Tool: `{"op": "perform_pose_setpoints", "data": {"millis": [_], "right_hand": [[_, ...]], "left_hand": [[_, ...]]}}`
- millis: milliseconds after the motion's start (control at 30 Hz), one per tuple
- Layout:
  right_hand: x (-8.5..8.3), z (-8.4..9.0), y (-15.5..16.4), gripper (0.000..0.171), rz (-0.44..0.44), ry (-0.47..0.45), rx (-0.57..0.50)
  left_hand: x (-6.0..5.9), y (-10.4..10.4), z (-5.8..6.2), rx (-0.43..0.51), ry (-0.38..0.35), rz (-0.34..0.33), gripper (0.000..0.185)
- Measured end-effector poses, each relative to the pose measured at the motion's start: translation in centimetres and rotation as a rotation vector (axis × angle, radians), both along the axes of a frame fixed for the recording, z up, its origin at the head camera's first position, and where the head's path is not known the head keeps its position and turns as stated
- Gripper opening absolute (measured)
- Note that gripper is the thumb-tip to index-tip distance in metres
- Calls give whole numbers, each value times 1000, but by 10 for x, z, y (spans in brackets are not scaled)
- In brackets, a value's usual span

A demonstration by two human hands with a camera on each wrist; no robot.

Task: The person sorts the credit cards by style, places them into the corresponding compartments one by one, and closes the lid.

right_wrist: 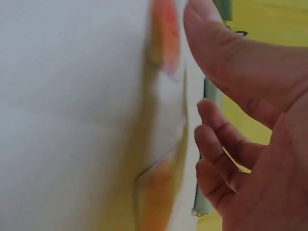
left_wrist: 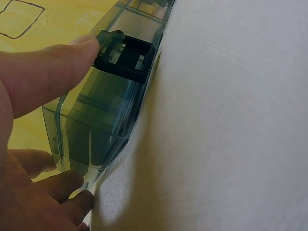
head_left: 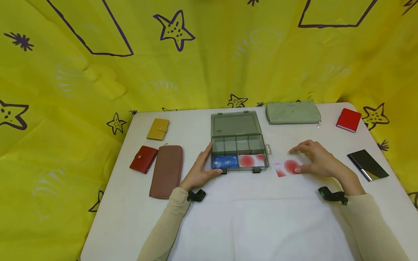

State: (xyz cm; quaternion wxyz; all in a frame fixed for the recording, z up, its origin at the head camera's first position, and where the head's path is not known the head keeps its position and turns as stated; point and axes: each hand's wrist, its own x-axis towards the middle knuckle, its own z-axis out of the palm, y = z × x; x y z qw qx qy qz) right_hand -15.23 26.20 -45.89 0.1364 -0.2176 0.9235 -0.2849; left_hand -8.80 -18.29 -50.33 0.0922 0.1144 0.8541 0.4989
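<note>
A translucent grey-green plastic organizer box lies with its lid folded back. In its front compartments are a blue VIP card and a white card with red patterns. My left hand holds the box's front left corner, thumb at a black latch and fingers along the side wall. Right of the box, a white card with a red circle rests on the table. Over this card is my right hand, its thumb tip at the card's right edge and its fingers loosely bent, spread from the thumb.
On the left of the white table lie a yellow wallet, a red snap wallet and a brown long wallet. A green zip wallet, a red booklet-like case and a black card case lie right. Yellow cloth hangs behind.
</note>
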Motion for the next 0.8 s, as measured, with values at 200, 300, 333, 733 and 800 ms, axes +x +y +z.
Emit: {"op": "perform_pose_setpoints", "data": {"millis": [200, 300, 333, 733, 800], "right_hand": [[7, -12, 5, 49, 10, -14, 20], [8, -12, 3, 47, 3, -1, 15], [8, -12, 3, 47, 3, 3, 8], [7, -13, -1, 39, -57, 108, -196], [4, -10, -2, 43, -83, 97, -264]], "left_hand": [[2, -1, -2, 0, -19, 6, 110], [2, -1, -3, -3, -19, 6, 110], [1, -1, -3, -4, -15, 4, 110], [-2, -1, -2, -22, 26, -24, 109], [-2, -1, -2, -23, 32, -26, 109]]}}
